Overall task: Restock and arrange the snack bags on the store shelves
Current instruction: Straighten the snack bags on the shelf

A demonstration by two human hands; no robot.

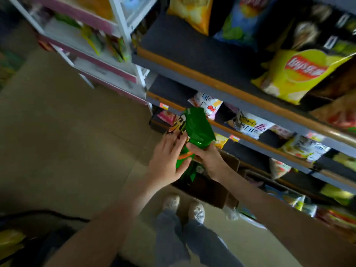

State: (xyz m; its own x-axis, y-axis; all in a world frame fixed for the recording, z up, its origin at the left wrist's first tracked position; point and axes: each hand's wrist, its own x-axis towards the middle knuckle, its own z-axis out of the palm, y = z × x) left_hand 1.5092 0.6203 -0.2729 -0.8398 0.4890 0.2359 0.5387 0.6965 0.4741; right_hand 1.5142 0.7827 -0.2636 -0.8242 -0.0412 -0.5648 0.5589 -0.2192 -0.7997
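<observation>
Left hand (167,160): I'm pressing spread, straight fingers flat against the green snack bag (196,130), at frame centre.
Right hand (207,158): I'm clamping its lower seam, fingers curled round.
Handling: I'm judging it light, puffy, slippery and crushable, so the seams look safest to hold.
Shelf (256,145): waiting beyond, to the right.

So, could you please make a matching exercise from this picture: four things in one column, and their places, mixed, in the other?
Things:
1 green bag
2 Lay's bag
3 cardboard box
4 white rack

Places:
a on the floor
b on an upper shelf, right side
c upper left of the picture
d gripped by the right hand

Pairs: 1-d, 2-b, 3-a, 4-c.
</observation>
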